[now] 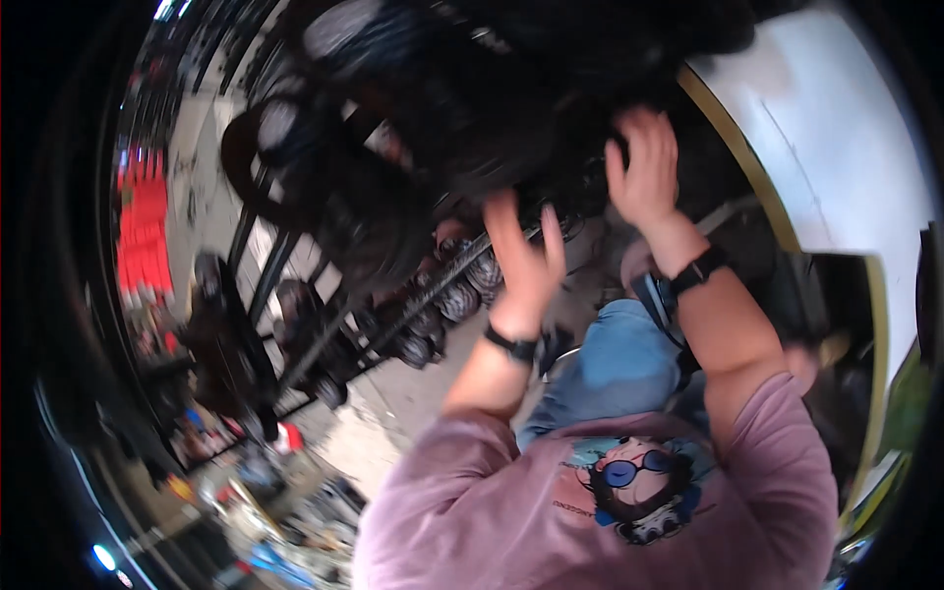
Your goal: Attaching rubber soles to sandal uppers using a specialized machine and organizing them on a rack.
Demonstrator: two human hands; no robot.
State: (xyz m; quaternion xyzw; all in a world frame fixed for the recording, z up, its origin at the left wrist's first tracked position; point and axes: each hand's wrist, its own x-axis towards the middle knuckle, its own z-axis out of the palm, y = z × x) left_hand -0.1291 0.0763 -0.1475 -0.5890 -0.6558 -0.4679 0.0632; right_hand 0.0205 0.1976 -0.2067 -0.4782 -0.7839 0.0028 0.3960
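Both arms reach up and forward to a large cluster of black, rounded, shiny parts (472,108), blurred and too dark to name. My left hand (528,265) is raised just beneath its lower edge, thumb apart from the fingers. The tips of those fingers meet the dark shape, and whether they touch it cannot be told. Further right, my right hand (645,169) has its fingers stretched out and its thumb apart, beside the dark parts. I see nothing held in either palm. Each wrist wears a black band.
A dark metal rack (364,339) with several round black parts runs diagonally at left. Red bins (145,231) stand at far left. At right is a white panel (836,128) with a yellow edge. Cluttered loose items (275,521) lie at lower left.
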